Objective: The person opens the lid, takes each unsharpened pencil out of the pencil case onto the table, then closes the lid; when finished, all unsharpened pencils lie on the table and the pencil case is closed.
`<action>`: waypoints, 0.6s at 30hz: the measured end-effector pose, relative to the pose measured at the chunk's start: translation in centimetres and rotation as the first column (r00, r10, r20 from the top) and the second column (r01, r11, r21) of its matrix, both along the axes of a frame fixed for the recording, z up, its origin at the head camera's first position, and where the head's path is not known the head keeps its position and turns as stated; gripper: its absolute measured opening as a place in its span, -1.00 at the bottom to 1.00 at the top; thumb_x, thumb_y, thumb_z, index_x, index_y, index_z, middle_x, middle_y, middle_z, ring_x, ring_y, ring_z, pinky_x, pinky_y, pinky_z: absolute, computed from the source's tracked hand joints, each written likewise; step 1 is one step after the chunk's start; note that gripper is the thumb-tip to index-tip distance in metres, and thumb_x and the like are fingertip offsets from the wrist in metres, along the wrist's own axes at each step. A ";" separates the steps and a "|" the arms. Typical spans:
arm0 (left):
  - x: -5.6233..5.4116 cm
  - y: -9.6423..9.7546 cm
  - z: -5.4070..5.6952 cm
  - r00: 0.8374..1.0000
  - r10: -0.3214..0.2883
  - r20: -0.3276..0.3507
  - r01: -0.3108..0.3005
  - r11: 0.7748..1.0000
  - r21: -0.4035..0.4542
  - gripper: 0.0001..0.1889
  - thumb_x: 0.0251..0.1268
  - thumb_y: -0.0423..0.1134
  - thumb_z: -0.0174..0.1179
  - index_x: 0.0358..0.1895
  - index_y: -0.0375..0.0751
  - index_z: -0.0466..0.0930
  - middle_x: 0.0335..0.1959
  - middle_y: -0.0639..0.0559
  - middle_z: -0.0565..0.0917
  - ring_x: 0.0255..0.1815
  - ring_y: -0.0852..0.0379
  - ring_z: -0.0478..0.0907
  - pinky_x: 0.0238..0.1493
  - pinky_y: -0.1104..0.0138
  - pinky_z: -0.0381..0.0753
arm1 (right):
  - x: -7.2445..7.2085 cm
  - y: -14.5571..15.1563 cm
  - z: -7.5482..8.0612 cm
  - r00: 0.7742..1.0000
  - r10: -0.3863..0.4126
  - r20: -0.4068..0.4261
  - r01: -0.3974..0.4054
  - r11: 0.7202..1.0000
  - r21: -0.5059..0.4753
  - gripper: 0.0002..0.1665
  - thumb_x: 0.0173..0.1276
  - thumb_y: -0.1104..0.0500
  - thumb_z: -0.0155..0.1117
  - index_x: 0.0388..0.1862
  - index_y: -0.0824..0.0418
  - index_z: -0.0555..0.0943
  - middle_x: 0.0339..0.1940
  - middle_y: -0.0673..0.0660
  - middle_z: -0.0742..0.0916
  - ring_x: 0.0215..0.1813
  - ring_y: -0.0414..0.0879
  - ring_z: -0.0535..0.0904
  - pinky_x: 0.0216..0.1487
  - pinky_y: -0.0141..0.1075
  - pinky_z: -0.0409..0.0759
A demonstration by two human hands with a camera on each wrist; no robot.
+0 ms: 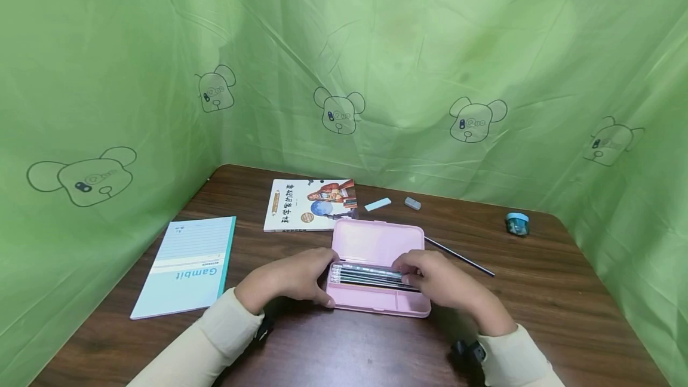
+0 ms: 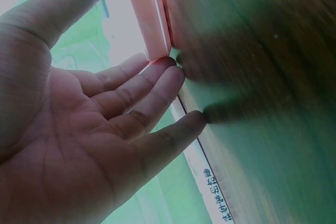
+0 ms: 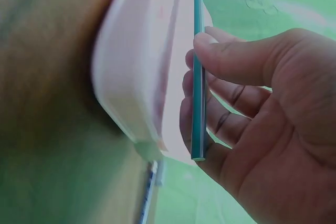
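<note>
A pink pencil case (image 1: 379, 241) lies with its lid raised on the table, several dark pencils (image 1: 365, 277) side by side in its long compartment. My left hand (image 1: 292, 275) holds the case's left end, thumb near the front corner and fingers toward the hinge. In the left wrist view, fingertips touch the case's corner (image 2: 152, 30). Over the right half of the case is my right hand (image 1: 443, 276). Between thumb and fingers it pinches a green pencil (image 3: 198, 98), its flat end toward the camera; the far end runs out of that view.
A striped pencil (image 1: 459, 255) lies right of the case. Behind are a picture-covered book (image 1: 301, 202), a pale blue strip (image 1: 378, 204) and a grey eraser-like block (image 1: 412, 203). A notebook (image 1: 183, 267) lies left; a small blue-lidded jar (image 1: 517, 224) stands right. Green curtain (image 1: 398, 34) encloses the table.
</note>
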State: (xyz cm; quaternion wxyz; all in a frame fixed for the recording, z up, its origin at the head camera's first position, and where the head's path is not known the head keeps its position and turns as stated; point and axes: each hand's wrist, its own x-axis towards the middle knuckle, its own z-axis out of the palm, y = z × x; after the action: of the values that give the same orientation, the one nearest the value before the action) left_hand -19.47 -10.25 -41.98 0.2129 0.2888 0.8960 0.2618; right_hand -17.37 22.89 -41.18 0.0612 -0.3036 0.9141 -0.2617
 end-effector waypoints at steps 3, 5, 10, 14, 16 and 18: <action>0.0 0.0 0.0 1.000 0.001 -0.003 -0.001 1.000 -0.006 -0.13 0.20 -0.05 0.73 0.47 -0.33 0.49 0.32 -0.14 0.66 0.29 0.01 0.56 0.57 -0.03 0.54 | -0.2 1.2 0.8 0.999 -0.041 -0.006 0.041 0.999 -0.035 -0.69 0.51 0.45 0.40 0.09 0.13 0.82 -0.16 -0.04 0.82 -0.11 -0.26 0.67 -0.07 -0.27 0.74; 0.0 0.0 0.0 1.000 0.003 -0.002 -0.003 1.000 -0.007 -0.14 0.20 -0.05 0.73 0.47 -0.33 0.49 0.31 -0.13 0.66 0.29 0.01 0.55 0.58 -0.03 0.54 | -0.4 2.3 1.3 0.996 -0.092 0.001 0.092 0.994 -0.053 -0.68 0.52 0.44 0.41 0.10 0.11 0.82 -0.18 -0.05 0.80 -0.13 -0.26 0.65 -0.09 -0.30 0.73; 0.0 0.1 0.1 1.000 0.000 -0.008 0.000 1.000 -0.008 -0.14 0.20 -0.05 0.73 0.47 -0.33 0.50 0.31 -0.13 0.66 0.30 0.01 0.56 0.58 -0.03 0.53 | -1.0 5.7 1.9 0.971 -0.237 0.012 0.237 0.969 -0.072 -0.70 0.55 0.37 0.43 0.14 0.09 0.81 -0.11 0.03 0.84 -0.06 -0.17 0.70 -0.04 -0.32 0.74; 0.1 0.1 0.1 1.000 0.000 -0.004 0.000 1.000 -0.003 -0.14 0.20 -0.06 0.73 0.47 -0.33 0.50 0.28 -0.12 0.66 0.26 0.02 0.56 0.56 -0.03 0.55 | -1.7 8.5 1.6 0.940 -0.340 0.011 0.341 0.939 -0.049 -0.75 0.59 0.34 0.40 0.16 0.15 0.79 -0.02 0.13 0.87 0.00 -0.03 0.75 -0.04 -0.25 0.73; 0.1 0.1 0.1 1.000 0.001 -0.004 -0.001 1.000 0.000 -0.14 0.20 -0.06 0.73 0.46 -0.33 0.50 0.28 -0.13 0.67 0.26 0.02 0.56 0.56 -0.03 0.55 | -2.0 9.7 1.1 0.923 -0.385 -0.002 0.385 0.923 -0.028 -0.78 0.61 0.33 0.39 0.14 0.18 0.79 0.01 0.18 0.88 0.03 0.05 0.78 -0.03 -0.18 0.72; 0.1 0.1 0.1 1.000 0.003 -0.003 -0.003 1.000 0.003 -0.14 0.20 -0.07 0.73 0.46 -0.34 0.50 0.28 -0.13 0.67 0.27 0.01 0.56 0.56 -0.04 0.55 | -2.3 10.7 0.6 0.905 -0.425 -0.011 0.425 0.905 -0.006 -0.79 0.61 0.33 0.39 0.14 0.21 0.79 0.03 0.22 0.88 0.07 0.12 0.79 0.00 -0.10 0.72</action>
State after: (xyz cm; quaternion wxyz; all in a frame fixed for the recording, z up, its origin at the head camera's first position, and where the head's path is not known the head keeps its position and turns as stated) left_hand -19.36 -10.18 -41.83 0.2107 0.2882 0.8963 0.2629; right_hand -19.70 33.56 -40.55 -0.0035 -0.0991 0.9582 -0.2685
